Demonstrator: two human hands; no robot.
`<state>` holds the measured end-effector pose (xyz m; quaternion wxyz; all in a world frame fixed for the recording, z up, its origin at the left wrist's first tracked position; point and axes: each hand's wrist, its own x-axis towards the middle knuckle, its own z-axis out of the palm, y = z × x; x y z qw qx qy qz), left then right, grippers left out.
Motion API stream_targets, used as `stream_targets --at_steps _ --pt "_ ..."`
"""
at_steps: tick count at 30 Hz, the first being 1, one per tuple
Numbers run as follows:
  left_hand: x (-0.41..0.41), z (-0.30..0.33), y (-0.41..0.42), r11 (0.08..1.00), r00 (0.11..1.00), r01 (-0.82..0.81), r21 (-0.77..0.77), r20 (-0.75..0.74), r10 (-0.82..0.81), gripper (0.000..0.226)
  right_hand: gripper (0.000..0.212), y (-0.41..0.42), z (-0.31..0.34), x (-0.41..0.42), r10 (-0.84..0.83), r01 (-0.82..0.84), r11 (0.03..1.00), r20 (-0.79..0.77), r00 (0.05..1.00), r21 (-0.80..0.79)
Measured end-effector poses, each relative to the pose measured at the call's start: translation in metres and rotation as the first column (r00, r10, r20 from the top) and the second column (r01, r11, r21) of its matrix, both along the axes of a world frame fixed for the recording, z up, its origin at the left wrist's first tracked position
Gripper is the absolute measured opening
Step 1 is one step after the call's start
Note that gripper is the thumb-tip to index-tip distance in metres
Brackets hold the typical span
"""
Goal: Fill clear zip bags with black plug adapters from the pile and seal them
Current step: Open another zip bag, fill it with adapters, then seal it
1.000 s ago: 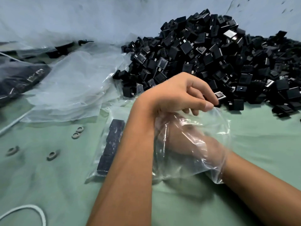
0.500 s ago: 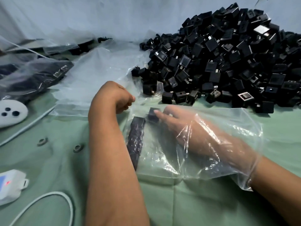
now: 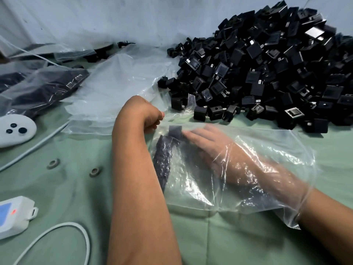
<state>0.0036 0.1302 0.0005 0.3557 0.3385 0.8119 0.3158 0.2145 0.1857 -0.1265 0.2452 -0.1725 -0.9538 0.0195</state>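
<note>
The table (image 3: pixel 57 188) under me is covered in a green cloth, and heaped on its far right side is the pile of black plug adapters (image 3: pixel 267 73), the biggest thing in front of me. Left of that pile lies a loose stack of empty clear bags (image 3: pixel 118 88), and farther left a filled bag (image 3: pixel 42 88) of dark adapters.

The clear zip bag (image 3: pixel 257 153) I am filling lies flat near me, just short of the pile, its mouth toward my right. My right hand (image 3: pixel 219 150) is inside it to the wrist, fingers (image 3: pixel 193 135) stretched out almost straight, their tips touching a single black adapter (image 3: pixel 175 130) at the bag's far left end. Beside it, a row of adapters (image 3: pixel 164 155) already lines the bag's left edge.

My left hand (image 3: pixel 143 113) sits at the bag's upper left corner, curled into a loose fist, pinching the plastic there.

At the left edge rest a white round device (image 3: pixel 15 131), a white box (image 3: pixel 13 215) with a red light, and a white cable (image 3: pixel 57 232).
</note>
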Motion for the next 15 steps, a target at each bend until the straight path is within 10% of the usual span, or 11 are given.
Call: stream_targets --at_steps 15 --pt "0.001 -0.004 0.004 0.998 0.997 0.065 0.002 -0.037 -0.065 0.022 0.082 -0.012 0.009 -0.001 0.046 -0.047 0.999 -0.024 0.999 -0.008"
